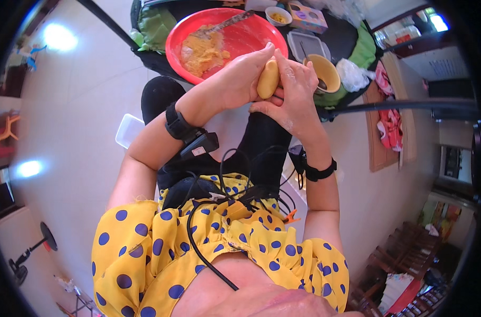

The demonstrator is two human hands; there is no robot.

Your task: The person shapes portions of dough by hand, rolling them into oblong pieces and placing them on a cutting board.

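A smooth yellow oval piece of dough (268, 79) lies between my two hands, close to the near right rim of a red plastic basin (256, 35). My left hand (246, 73) cups it from the left with the fingers extended. My right hand (296, 85), dusted with pale flour, curls around its right side; some fingertips are hidden behind the dough. Inside the basin sit a crumbly yellow dough mass (204, 51) and a dough-smeared utensil (234, 21). Just right of my right hand stands a yellow bowl (329, 71) with a spoon and a dark filling.
Beyond the basin are a small white bowl of yellow pieces (278, 16), a tissue box (308, 18) and a translucent lid (294, 39). A crumpled plastic bag (353, 74) lies at the right. A clear container (130, 130) is on the floor; cables cross my lap.
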